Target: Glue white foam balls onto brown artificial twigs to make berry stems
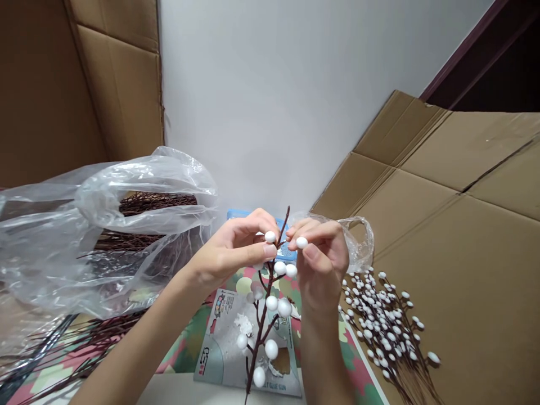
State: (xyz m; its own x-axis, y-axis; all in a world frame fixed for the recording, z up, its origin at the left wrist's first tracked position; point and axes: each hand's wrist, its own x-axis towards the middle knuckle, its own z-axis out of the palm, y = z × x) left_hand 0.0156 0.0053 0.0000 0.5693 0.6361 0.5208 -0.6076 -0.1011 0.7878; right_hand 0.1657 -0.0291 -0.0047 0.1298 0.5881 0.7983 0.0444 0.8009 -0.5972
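Observation:
A brown artificial branch [262, 323] with white berries on short side twigs stands upright in front of me. My left hand [242, 244] pinches its stem near the top between thumb and fingers, beside a white berry [270, 237]. Just to the right, my right hand [323, 253] holds a loose-looking white berry [301, 242] between thumb and forefinger, close to a bare side twig. Whether that berry touches the twig I cannot tell. Below the hands lies a glue gun box [223, 360] with dried white glue on it.
At left, a clear plastic bag [139, 163] holds bare brown stems [126, 242], and more stems lie below it. Finished-looking berry branches [383, 320] lie at right against cardboard [464, 270]. A blue tray [237, 214] and another plastic bag [360, 242] sit behind my hands.

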